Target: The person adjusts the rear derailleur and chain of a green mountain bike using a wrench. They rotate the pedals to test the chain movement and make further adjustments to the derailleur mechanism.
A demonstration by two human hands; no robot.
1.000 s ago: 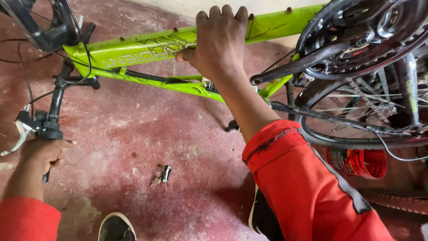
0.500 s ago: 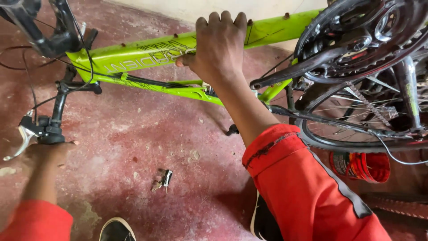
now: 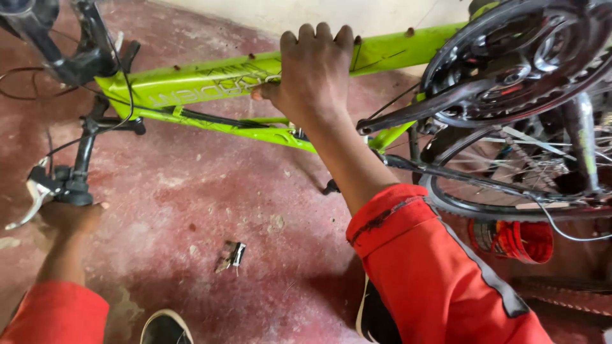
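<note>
A lime-green bicycle frame (image 3: 210, 79) lies upside down across a rough, dusty red floor (image 3: 191, 191), its glossy tube carrying darker lettering along the side. The right hand (image 3: 312, 73) grips the tube from above, fingers pressed together and curled over the far edge, thumb on the near side. The left hand (image 3: 67, 216) closes round the black handlebar grip (image 3: 73, 191), beside a silver brake lever (image 3: 29, 200) (the fingers are hidden underneath, so I cannot tell how they sit). At right, black toothed chainrings (image 3: 516, 54) and a crank arm (image 3: 421, 108) stand over the spoked wheel (image 3: 510, 178). A red can (image 3: 513, 239) with a dark label lies under the wheel. A small crumpled wrapper (image 3: 231, 255) lies on the floor.
</note>
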